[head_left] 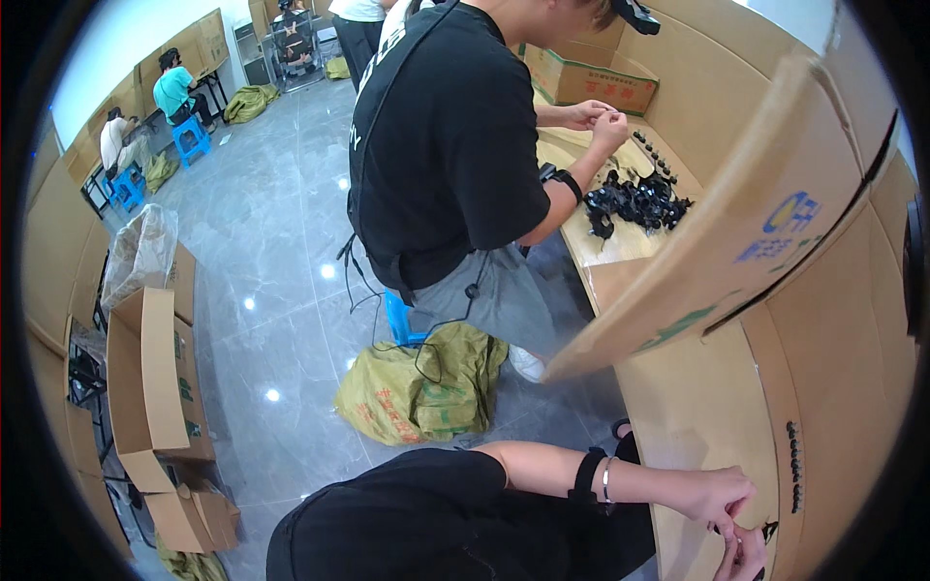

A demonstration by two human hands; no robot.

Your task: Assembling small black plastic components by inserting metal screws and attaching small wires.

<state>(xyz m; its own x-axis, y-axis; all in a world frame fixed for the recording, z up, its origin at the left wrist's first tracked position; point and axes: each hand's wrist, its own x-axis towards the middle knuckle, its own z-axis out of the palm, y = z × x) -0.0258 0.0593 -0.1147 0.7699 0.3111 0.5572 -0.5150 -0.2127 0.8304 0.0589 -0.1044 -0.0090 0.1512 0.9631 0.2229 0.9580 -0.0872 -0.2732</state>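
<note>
My left hand reaches over the light wooden tabletop, its fingers pinched together. Just below it, my right hand is closed too, fingertips meeting those of the left. Between and beside the fingers shows a bit of a small black piece; its kind and most of its shape are hidden by the fingers. Along the table's far side, near both hands, runs a row of small black parts. My left wrist carries a black band and a silver bracelet.
A cardboard partition separates me from a co-worker in black, at whose place lies a pile of black parts. A green-yellow woven sack lies on the grey floor. Open cardboard boxes stand left; further people sit beyond.
</note>
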